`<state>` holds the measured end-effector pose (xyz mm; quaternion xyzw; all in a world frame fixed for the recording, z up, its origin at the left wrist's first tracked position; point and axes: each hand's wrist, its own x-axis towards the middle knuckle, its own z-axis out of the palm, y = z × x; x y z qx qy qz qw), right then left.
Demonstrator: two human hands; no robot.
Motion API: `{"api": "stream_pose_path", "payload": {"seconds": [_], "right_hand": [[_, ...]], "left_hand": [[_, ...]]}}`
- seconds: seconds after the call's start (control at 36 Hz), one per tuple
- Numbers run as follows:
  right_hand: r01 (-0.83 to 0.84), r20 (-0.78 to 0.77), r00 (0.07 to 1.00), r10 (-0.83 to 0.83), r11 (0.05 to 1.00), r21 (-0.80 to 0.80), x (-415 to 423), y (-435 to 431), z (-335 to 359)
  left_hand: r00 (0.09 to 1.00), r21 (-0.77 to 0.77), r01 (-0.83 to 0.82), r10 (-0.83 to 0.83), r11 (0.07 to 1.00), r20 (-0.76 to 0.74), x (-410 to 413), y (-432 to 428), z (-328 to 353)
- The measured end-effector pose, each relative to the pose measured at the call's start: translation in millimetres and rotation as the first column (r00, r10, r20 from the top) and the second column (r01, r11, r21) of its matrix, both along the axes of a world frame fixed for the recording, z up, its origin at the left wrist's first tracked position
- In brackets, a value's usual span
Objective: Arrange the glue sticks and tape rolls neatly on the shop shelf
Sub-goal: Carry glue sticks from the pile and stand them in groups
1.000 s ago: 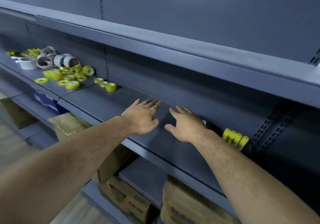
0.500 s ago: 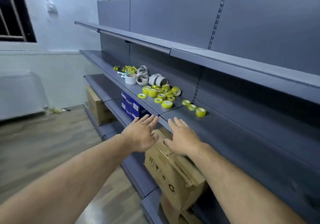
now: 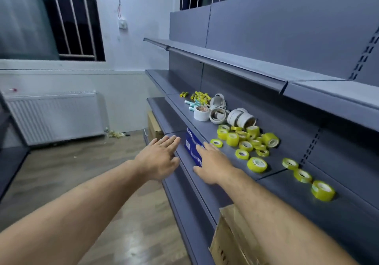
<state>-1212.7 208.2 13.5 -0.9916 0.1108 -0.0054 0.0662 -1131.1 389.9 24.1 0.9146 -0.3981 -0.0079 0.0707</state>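
A loose heap of yellow tape rolls (image 3: pixel 248 139) lies on the grey middle shelf (image 3: pixel 207 129), with three more yellow rolls (image 3: pixel 302 175) strung out to the right. Behind the heap stand several white tape rolls (image 3: pixel 220 114). Yellow glue sticks (image 3: pixel 200 96) and a few teal-capped ones (image 3: pixel 193 103) lie at the far left end. My left hand (image 3: pixel 158 158) hovers flat and empty in front of the shelf edge. My right hand (image 3: pixel 211 164) reaches with straight fingers over the shelf's front edge, just left of the yellow rolls, holding nothing.
A blue box (image 3: pixel 192 149) sits on the lower shelf under my hands. A cardboard carton (image 3: pixel 231 236) stands below at the right and another (image 3: pixel 153 125) further left. A white radiator (image 3: pixel 55 117) lines the far wall beyond wooden floor.
The view has swung left along the shelf, bringing the tape heap and glue sticks close. Both hands stay flat and empty, now at the shelf edge beside the yellow rolls.
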Motion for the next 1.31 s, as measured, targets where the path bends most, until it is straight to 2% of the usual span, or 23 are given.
{"api": "stream_pose_path", "payload": {"seconds": [0.36, 0.67, 0.89, 1.17, 1.31], "right_hand": [[-0.051, -0.051, 0.997, 0.05, 0.998, -0.023, 188, -27, -16], [0.081, -0.075, 0.994, -0.084, 0.996, -0.047, 352, -36, 0], [0.166, -0.092, 0.981, -0.17, 0.985, -0.045, 444, -57, 5], [0.24, -0.081, 0.968, -0.237, 0.97, 0.031, 580, -130, -8], [0.333, -0.072, 0.942, -0.329, 0.942, 0.047, 648, -183, -17]], "left_hand": [[0.999, -0.015, -0.044, 0.044, 0.999, -0.001, 176, -21, -14], [0.998, 0.006, 0.056, -0.056, 0.998, 0.011, 373, -44, -15], [0.992, -0.015, 0.126, -0.126, 0.992, -0.018, 476, -75, -12], [0.987, -0.002, 0.159, -0.159, 0.987, -0.011, 609, -137, -32], [0.986, 0.027, 0.165, -0.165, 0.986, -0.009, 677, -177, -33]]}}
